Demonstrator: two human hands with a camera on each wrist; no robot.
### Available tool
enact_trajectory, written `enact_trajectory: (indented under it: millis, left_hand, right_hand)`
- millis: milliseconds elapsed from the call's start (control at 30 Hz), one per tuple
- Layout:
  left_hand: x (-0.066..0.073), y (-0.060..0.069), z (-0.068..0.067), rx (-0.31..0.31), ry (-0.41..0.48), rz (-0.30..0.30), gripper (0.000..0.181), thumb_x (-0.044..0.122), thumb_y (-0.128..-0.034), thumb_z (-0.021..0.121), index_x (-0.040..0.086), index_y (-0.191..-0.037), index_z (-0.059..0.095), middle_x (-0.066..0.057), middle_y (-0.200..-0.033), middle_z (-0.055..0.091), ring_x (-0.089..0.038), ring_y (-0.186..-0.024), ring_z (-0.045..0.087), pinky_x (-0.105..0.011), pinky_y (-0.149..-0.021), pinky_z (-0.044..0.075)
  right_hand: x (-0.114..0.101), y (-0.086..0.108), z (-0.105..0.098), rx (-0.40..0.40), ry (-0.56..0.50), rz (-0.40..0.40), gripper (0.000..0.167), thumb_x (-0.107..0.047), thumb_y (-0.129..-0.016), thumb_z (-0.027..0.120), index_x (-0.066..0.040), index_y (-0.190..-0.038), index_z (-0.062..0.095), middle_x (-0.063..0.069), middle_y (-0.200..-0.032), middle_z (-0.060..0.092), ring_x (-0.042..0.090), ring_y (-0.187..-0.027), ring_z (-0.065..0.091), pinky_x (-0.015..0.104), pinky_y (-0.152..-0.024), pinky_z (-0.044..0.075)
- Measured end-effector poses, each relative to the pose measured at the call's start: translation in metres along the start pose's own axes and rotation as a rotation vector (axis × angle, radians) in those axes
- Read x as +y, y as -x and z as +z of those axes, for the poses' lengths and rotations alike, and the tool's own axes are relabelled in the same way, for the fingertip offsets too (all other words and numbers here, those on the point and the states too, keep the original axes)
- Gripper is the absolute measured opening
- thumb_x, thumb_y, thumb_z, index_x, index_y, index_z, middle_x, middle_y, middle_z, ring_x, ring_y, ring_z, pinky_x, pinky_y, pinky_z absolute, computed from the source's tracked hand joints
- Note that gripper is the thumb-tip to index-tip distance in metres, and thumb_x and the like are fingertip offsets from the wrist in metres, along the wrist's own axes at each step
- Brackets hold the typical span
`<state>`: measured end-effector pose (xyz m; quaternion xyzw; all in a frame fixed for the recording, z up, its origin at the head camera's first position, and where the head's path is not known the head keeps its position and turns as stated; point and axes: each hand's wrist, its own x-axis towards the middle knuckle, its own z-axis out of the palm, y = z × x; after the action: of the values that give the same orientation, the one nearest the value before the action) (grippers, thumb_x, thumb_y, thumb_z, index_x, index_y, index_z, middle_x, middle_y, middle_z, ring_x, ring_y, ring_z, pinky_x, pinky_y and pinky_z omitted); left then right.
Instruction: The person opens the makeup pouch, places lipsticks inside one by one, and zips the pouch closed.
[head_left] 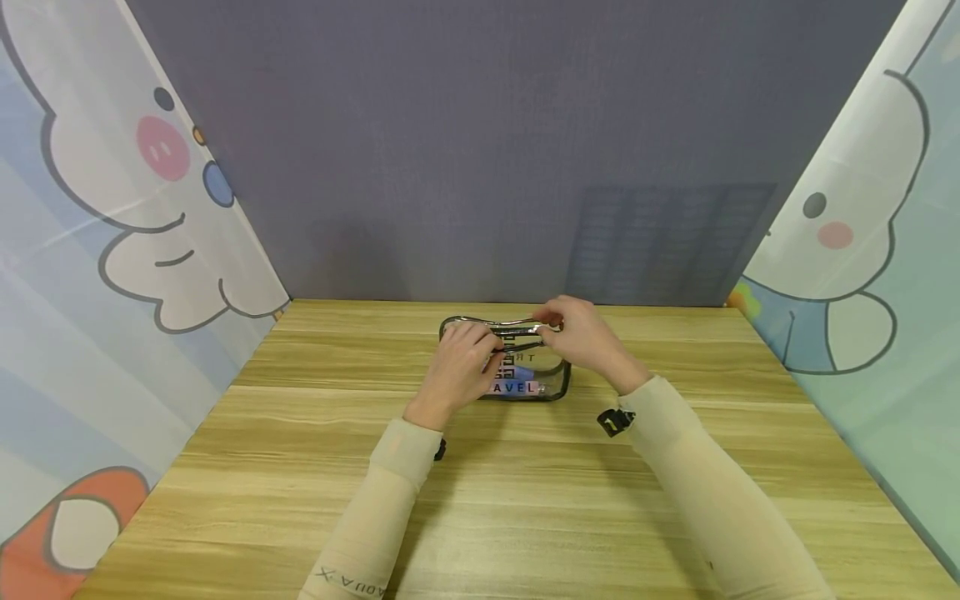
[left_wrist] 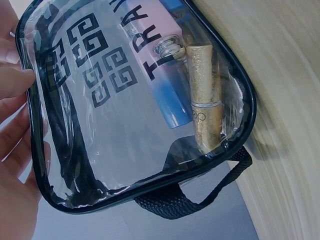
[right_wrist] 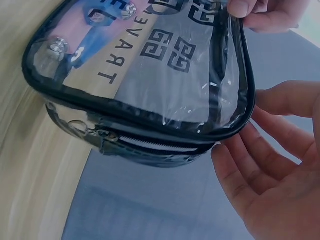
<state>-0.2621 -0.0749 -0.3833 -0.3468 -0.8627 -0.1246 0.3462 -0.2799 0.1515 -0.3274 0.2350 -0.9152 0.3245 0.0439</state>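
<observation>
A clear toiletry bag [head_left: 551, 379] with black piping and "TRAVEL" lettering stands on the table before me. My left hand [head_left: 465, 362] grips its upper edge at the left, the thumb on the near face and fingers behind, as the left wrist view shows. The upper right corner is pinched by my right hand [head_left: 588, 337]. Through the clear plastic I see a pink-and-blue bottle [left_wrist: 167, 95] and a gold glittery tube [left_wrist: 205, 97]. A zipper [right_wrist: 160, 145] with a metal pull runs along one side; a black strap handle [left_wrist: 200, 206] hangs from the other.
The wood-grain table [head_left: 525, 517] stretches toward me and to both sides. A grey panel [head_left: 465, 150] rises behind its back edge. Cartoon-printed curtains [head_left: 82, 250] flank it left and right.
</observation>
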Motion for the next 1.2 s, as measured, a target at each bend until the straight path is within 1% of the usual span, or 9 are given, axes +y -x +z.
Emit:
enact_trajectory:
  millis: [167,333,500,600,733,900,1067,1200]
  left_hand:
    - [0.0,0.0,0.0,-0.011,-0.008,-0.001,0.007,0.011,-0.088,0.078,0.01,-0.091,0.073,-0.003,-0.095,0.069,-0.024,-0.097,0.063,-0.042,-0.09,0.049]
    - [0.0,-0.001,0.0,-0.013,-0.006,-0.001,0.008,0.01,-0.0868,0.079,0.009,-0.092,0.073,-0.004,-0.096,0.07,-0.024,-0.096,0.063,-0.04,-0.092,0.049]
    - [0.0,-0.002,0.0,-0.005,-0.004,0.004,0.009,0.009,-0.0858,0.08,0.008,-0.092,0.073,-0.004,-0.095,0.07,-0.024,-0.095,0.063,-0.04,-0.092,0.049]
    - [0.0,-0.002,0.0,-0.005,-0.005,0.004,0.009,0.01,-0.0859,0.08,0.008,-0.092,0.073,-0.004,-0.095,0.07,-0.024,-0.095,0.063,-0.04,-0.091,0.049]
    - [0.001,-0.002,-0.001,-0.017,-0.003,0.0,0.009,0.01,-0.0865,0.079,0.008,-0.093,0.073,-0.004,-0.096,0.07,-0.024,-0.095,0.063,-0.04,-0.092,0.049]
    - [0.001,-0.001,-0.001,-0.019,-0.001,0.0,0.009,0.01,-0.0869,0.079,0.008,-0.093,0.073,-0.004,-0.096,0.07,-0.024,-0.095,0.063,-0.04,-0.092,0.049]
    - [0.001,-0.002,0.0,-0.013,-0.003,0.002,0.009,0.009,-0.0864,0.079,0.008,-0.093,0.073,-0.005,-0.095,0.07,-0.024,-0.095,0.063,-0.04,-0.092,0.049]
    - [0.002,-0.002,0.0,-0.008,0.004,0.003,0.008,0.008,-0.0863,0.079,0.009,-0.093,0.073,-0.005,-0.095,0.07,-0.024,-0.095,0.063,-0.04,-0.092,0.05]
  right_hand:
    - [0.008,0.004,-0.001,0.036,-0.028,0.01,0.028,-0.012,-0.098,0.061,0.002,-0.121,0.069,0.016,-0.115,0.066,0.031,-0.103,0.062,0.048,-0.09,0.053]
    - [0.014,0.009,0.0,0.081,-0.096,0.018,0.025,-0.01,-0.097,0.062,0.005,-0.117,0.069,0.017,-0.11,0.066,0.03,-0.098,0.063,0.047,-0.088,0.054]
    - [0.021,0.015,0.001,0.144,-0.13,0.029,0.023,-0.008,-0.098,0.064,0.005,-0.116,0.069,0.018,-0.108,0.068,0.033,-0.098,0.064,0.049,-0.088,0.054]
    - [0.028,0.019,0.003,0.166,-0.151,0.054,0.023,-0.007,-0.098,0.063,0.005,-0.117,0.069,0.019,-0.109,0.069,0.034,-0.1,0.065,0.05,-0.089,0.054]
    - [0.036,0.023,0.006,0.186,-0.178,0.087,0.022,-0.007,-0.098,0.064,0.004,-0.116,0.07,0.02,-0.109,0.07,0.034,-0.1,0.065,0.05,-0.087,0.054]
    - [0.045,0.028,0.011,0.214,-0.194,0.103,0.021,-0.007,-0.096,0.065,0.004,-0.113,0.07,0.02,-0.107,0.071,0.035,-0.098,0.066,0.05,-0.084,0.054]
    - [0.056,0.032,0.017,0.23,-0.2,0.119,0.019,-0.008,-0.096,0.066,0.003,-0.111,0.071,0.019,-0.106,0.072,0.036,-0.098,0.067,0.049,-0.085,0.054]
    - [0.064,0.035,0.021,0.235,-0.234,0.152,0.018,-0.008,-0.096,0.066,0.003,-0.109,0.072,0.02,-0.106,0.073,0.036,-0.099,0.068,0.046,-0.085,0.054]
